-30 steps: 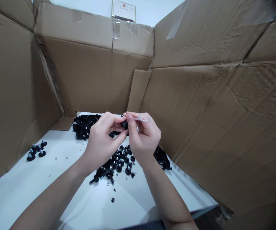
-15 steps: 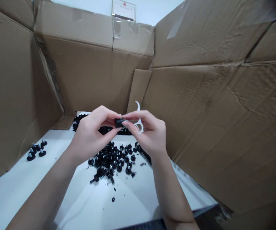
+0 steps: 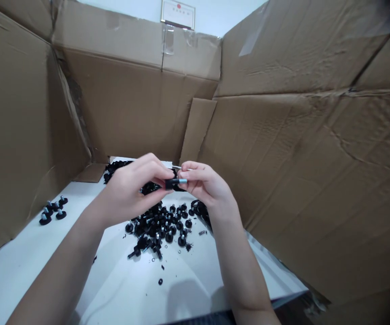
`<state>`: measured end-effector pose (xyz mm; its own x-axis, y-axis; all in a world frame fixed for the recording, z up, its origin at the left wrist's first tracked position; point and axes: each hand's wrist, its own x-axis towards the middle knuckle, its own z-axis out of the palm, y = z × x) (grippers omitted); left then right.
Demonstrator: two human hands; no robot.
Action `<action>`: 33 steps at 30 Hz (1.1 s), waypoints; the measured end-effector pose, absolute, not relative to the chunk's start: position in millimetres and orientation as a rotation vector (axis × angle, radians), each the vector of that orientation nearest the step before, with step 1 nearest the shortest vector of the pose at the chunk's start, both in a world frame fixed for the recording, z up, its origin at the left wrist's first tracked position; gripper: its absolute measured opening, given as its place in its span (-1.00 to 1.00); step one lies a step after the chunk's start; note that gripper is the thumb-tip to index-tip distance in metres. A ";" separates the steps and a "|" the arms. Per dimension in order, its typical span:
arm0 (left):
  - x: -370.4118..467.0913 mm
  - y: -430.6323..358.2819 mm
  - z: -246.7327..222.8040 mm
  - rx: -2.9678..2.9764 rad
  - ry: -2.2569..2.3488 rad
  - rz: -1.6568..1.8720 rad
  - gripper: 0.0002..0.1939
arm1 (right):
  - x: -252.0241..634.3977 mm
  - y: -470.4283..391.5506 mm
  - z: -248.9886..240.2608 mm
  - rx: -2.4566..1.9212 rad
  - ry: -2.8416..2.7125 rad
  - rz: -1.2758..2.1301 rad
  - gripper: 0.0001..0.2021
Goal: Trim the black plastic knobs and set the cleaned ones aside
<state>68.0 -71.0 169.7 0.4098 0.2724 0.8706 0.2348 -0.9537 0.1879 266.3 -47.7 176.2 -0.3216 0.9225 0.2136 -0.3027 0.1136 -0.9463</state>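
Note:
My left hand (image 3: 137, 183) pinches a black-headed screw (image 3: 172, 183) between thumb and fingers. Its stud points right and ends in a silvery-blue tip. Close to that tip, my right hand (image 3: 205, 180) has its fingers closed on a white curved plastic tool, of which only a thin pale piece (image 3: 177, 167) shows past the fingertips; the rest is hidden. Below both hands lies a heap of similar black-headed screws (image 3: 157, 223), many with silvery studs upright.
A small group of black-headed screws (image 3: 53, 210) stands apart at the left. More black parts (image 3: 117, 169) lie at the back, partly behind my left hand. Small black scraps and rings (image 3: 160, 281) dot the white table (image 3: 130, 289). Tall cardboard walls (image 3: 120, 104) enclose the back and sides.
The screw has turned so its stud and tip now show, with my right fingers a little apart from its head. The white tool's curved part has swung out of sight.

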 end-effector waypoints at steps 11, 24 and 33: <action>62.8 -70.3 178.6 1.791 0.698 1.649 -0.86 | 285.9 -36.5 171.7 -0.876 -1.103 0.020 -0.81; 82.9 -73.6 173.3 1.798 0.681 1.553 -0.82 | 253.4 -83.8 172.1 -0.558 -1.630 -0.167 -0.76; 92.6 -74.5 162.7 1.842 0.649 1.602 -0.81 | 239.7 -88.0 167.8 -0.542 -1.558 -0.298 -0.83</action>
<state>92.6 -74.5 162.7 0.1495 0.7065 0.6918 -0.0256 -0.6966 0.7170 239.7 -88.0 167.8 0.0098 0.1554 0.9878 0.5089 0.8496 -0.1387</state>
